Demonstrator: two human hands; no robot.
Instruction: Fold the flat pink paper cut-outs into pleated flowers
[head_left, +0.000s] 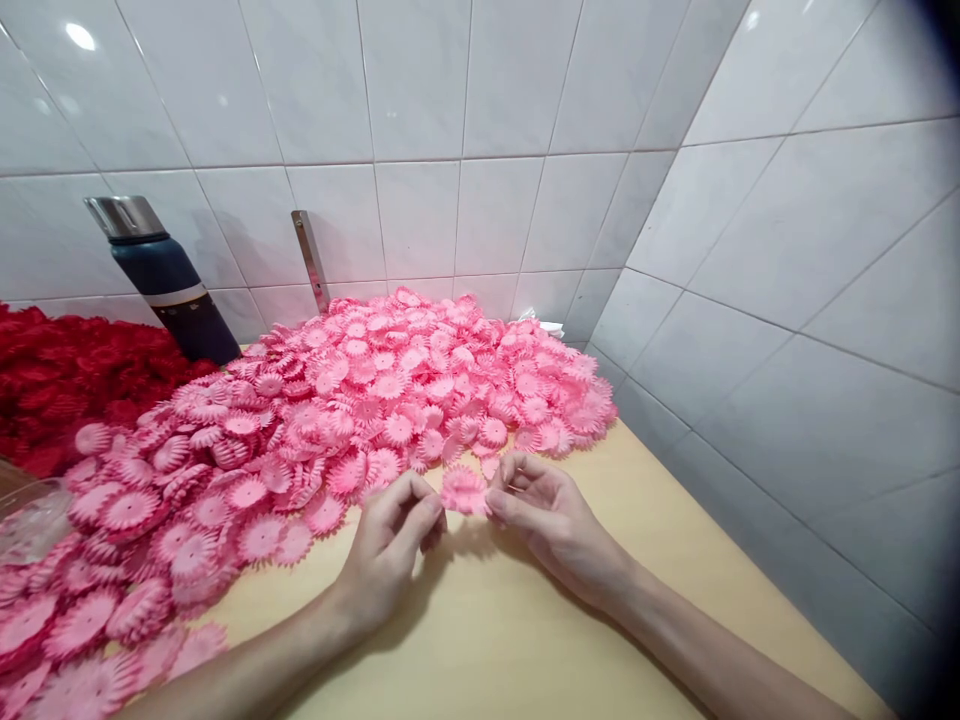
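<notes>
Between my two hands, just above the table, is a pink fabric petal disc [463,490] with a fringed edge. My left hand [394,530] pinches its left rim between thumb and fingers. On the opposite rim, the thumb and index finger of my right hand [544,520] are closed, with the other fingers curled. A large heap of similar pink petal discs [390,385] spreads behind and to the left of my hands. Many of them show a small hole in the middle.
Light wooden table [480,640] lies under my forearms. A dark blue bottle [176,290] with a metal cap stands at back left beside a red petal pile [75,375]. A metal strip [310,260] leans on the tiled wall [420,90]. A clear plastic container [34,520] sits far left.
</notes>
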